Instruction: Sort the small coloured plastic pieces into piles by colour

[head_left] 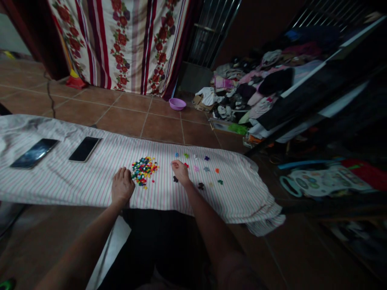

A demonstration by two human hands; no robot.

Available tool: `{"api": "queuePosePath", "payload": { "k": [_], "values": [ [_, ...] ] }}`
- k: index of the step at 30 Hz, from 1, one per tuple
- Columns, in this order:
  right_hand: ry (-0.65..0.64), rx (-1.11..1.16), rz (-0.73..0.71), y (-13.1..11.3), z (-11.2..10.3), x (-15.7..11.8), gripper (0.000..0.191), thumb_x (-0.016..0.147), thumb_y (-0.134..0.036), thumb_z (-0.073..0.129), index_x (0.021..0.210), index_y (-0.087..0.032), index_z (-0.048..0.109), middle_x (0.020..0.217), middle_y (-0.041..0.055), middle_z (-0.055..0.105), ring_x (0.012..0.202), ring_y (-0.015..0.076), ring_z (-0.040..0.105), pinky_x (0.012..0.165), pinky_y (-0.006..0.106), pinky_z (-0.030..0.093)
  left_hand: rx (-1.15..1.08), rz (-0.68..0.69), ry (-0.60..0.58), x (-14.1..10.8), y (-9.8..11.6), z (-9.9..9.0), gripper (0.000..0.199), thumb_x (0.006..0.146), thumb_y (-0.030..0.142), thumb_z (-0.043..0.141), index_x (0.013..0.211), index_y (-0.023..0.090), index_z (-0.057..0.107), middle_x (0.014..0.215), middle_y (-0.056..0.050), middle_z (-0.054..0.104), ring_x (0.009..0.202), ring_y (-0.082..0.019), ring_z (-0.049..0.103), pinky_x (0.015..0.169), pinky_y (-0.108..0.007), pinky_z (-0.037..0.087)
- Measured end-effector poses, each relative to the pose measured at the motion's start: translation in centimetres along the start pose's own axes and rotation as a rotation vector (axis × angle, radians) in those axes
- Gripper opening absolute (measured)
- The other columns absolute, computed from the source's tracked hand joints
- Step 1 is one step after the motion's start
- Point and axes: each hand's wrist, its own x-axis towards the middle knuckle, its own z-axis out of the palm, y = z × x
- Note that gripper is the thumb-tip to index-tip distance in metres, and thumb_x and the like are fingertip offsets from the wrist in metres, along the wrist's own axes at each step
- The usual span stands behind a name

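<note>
1. Resting on the striped cloth (102, 181), the left hand (123, 186) adjoins the multicoloured pile (144, 170); fingers curled, grip contents indeterminable.
2. Right hand (180, 171): positioned right of the pile, among small single-colour groups (206, 169); fingers bent together, held piece indeterminable.
3. Phone (84, 149) and dark tablet (34, 153): located toward the cloth's left end.
4. Purple basin (177, 104): on the floor, beyond the far edge.

- No text, label, brand, number or sign can be read.
</note>
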Motion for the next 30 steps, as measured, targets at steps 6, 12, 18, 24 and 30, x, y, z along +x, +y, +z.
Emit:
{"api": "queuePosePath", "payload": {
  "k": [6,12,18,24,30],
  "values": [
    [0.139,-0.041,0.036,2.4,-4.4,-0.4,0.021,0.075,-0.024,0.051,0.085,-0.022,0.069,0.077,0.0007,0.072,0.073,0.0163,0.067,0.069,0.026,0.051,0.008,0.011,0.013,-0.1,-0.1,0.0,0.033,0.087,0.016,0.042,0.113,0.009,0.061,0.132,-0.02,0.059,0.131,-0.034,0.049,0.107,-0.048,0.04],
    [0.277,-0.191,0.146,5.3,-8.3,-1.1,0.026,0.074,-0.023,0.05,0.088,-0.019,0.071,0.078,0.0036,0.072,0.074,0.0181,0.065,0.074,0.028,0.049,0.017,0.016,0.003,0.0,-0.1,0.0,0.032,0.085,0.015,0.044,0.112,0.01,0.061,0.132,-0.02,0.059,0.129,-0.034,0.05,0.106,-0.048,0.041],
    [0.385,-0.297,0.221,7.6,-10.9,-1.7,0.029,0.076,-0.02,0.047,0.09,-0.018,0.073,0.087,0.0075,0.071,0.08,0.019,0.063,0.077,0.029,0.046,-0.013,0.007,-0.011,0.0,0.0,-0.1,0.034,0.086,0.015,0.041,0.113,0.008,0.061,0.132,-0.021,0.058,0.131,-0.034,0.047,0.108,-0.049,0.039],
    [0.413,-0.389,0.284,8.7,-12.0,-1.3,0.03,0.08,-0.019,0.046,0.093,-0.019,0.073,0.089,0.0072,0.07,0.083,0.0191,0.061,0.077,0.028,0.044,-0.028,-0.009,-0.004,0.0,0.0,0.0,0.034,0.085,0.015,0.043,0.114,0.011,0.061,0.133,-0.021,0.058,0.131,-0.033,0.047,0.108,-0.05,0.038],
    [0.414,-0.404,0.302,9.5,-12.4,-1.0,0.032,0.08,-0.021,0.046,0.094,-0.02,0.074,0.089,0.0048,0.07,0.081,0.0181,0.059,0.077,0.027,0.043,-0.042,0.002,0.012,-0.1,-0.1,0.2,0.034,0.084,0.015,0.043,0.113,0.012,0.06,0.133,-0.019,0.058,0.133,-0.033,0.046,0.109,-0.049,0.037]
  ]
}}
